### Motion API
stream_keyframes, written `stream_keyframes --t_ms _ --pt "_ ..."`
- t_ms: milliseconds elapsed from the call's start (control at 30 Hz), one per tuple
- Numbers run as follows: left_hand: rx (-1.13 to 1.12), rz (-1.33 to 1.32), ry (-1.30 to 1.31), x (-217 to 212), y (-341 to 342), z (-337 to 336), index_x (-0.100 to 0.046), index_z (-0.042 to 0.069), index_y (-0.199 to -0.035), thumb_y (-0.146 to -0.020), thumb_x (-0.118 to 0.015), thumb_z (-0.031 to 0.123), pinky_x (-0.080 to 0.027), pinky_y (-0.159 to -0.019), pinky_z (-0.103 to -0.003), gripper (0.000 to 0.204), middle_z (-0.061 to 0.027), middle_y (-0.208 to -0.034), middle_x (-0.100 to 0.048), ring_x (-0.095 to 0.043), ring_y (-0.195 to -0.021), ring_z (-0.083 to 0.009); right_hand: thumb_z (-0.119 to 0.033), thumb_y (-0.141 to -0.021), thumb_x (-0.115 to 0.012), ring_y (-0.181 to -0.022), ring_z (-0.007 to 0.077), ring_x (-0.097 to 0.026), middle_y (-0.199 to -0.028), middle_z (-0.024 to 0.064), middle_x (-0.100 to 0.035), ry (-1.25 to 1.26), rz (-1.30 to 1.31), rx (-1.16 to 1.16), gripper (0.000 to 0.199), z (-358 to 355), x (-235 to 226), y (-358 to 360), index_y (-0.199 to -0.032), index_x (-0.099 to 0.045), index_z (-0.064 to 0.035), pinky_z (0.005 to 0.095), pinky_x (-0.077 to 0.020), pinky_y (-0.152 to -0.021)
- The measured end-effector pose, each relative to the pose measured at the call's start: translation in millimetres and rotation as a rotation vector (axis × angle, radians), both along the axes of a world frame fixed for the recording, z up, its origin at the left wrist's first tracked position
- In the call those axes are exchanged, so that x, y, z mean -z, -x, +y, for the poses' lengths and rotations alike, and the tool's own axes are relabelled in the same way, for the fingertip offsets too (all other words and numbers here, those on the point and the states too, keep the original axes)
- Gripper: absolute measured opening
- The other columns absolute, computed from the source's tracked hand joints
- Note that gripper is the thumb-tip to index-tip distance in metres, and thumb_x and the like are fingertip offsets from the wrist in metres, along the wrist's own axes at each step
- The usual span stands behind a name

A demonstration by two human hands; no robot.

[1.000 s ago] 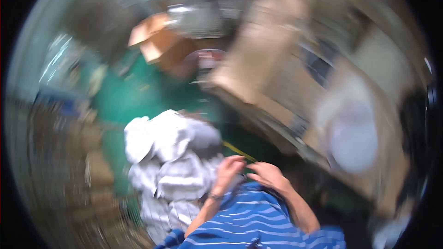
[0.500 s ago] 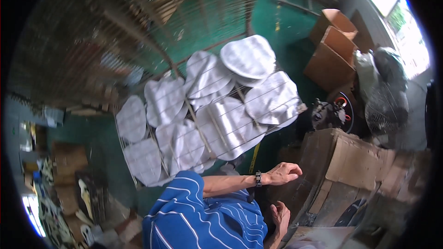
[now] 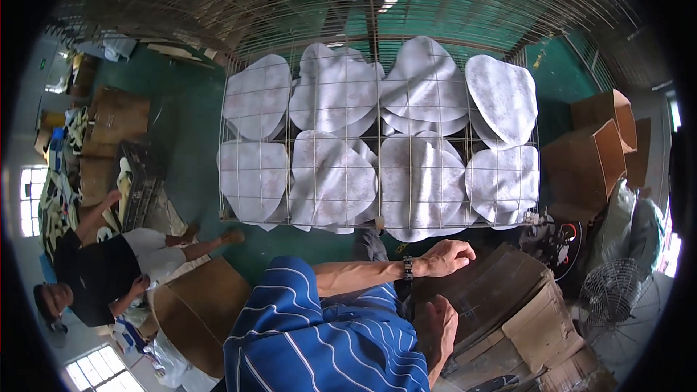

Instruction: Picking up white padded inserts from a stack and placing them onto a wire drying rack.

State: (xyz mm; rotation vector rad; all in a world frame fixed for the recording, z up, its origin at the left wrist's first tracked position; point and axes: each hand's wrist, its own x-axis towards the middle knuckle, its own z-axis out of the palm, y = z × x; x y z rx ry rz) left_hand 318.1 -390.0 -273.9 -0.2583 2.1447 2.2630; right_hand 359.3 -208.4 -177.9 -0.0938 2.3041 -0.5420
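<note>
My left hand (image 3: 444, 258), with a dark band on its wrist, reaches across the front of my blue striped shirt (image 3: 319, 327). Its fingers are loosely curled, and no object shows in them. Lower down, my right hand (image 3: 441, 325) is held close to my body, its fingers partly apart and nothing visible in it. Both hands are nearest to a flattened brown cardboard box (image 3: 483, 294) on the right. Beyond them stands a wire mesh rack (image 3: 379, 226). Rounded silvery-grey sheets (image 3: 334, 174) overlap in two rows behind its wires, some creased.
To the left, another person (image 3: 102, 276) in a dark top and pale shorts is beside a brown carton (image 3: 200, 301). Open cartons (image 3: 584, 163), bags (image 3: 617, 225) and a wire-guarded fan (image 3: 617, 294) stand at right. More wire racks (image 3: 181, 11) line the far side.
My view has turned, so the rack now appears level and farther right. The other person has come into view at left. Both hands stay near my front, the left fingers curled slightly more.
</note>
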Motion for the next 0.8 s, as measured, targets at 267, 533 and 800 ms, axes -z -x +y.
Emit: stream_keyframes --t_ms 267,533,800 --pt "-0.03 0.006 0.014 1.0 -3.9 -0.8 -0.07 0.002 -0.113 -0.096 -0.065 0.014 -0.057 -0.086 -0.037 0.022 -0.0127 -0.102 -0.075 -0.073 -0.096 -0.0258 -0.036 -0.102 -0.058 -0.108 0.0405 -0.07 -0.113 0.0254 -0.073 0.084 0.098 -0.074 0.049 7.9 27.2 -4.9 -0.126 -0.067 0.0057 0.0454 -0.0536 -0.094" --pt "-0.009 0.036 0.03 -18.9 -3.6 32.9 -0.069 0.001 -0.111 -0.095 -0.065 0.013 -0.057 -0.084 -0.038 0.021 -0.0148 -0.102 -0.074 -0.073 -0.096 -0.0276 -0.037 -0.102 -0.058 -0.098 0.0446 -0.069 -0.101 0.0277 -0.071 0.076 0.076 -0.148 0.041 73.6 59.2 -30.4 -0.115 -0.07 0.0004 0.0507 -0.0519 -0.082" --pt "0.169 0.111 0.071 -39.3 2.1 81.6 -0.069 0.0 -0.11 -0.094 -0.065 0.015 -0.056 -0.088 -0.04 0.022 -0.0152 -0.104 -0.074 -0.072 -0.098 -0.0302 -0.033 -0.093 -0.064 -0.086 0.0452 -0.068 -0.089 0.0275 -0.069 0.127 0.005 0.004 0.038 99.3 61.1 -45.8 -0.107 -0.071 0.0019 0.0512 -0.0509 -0.075"
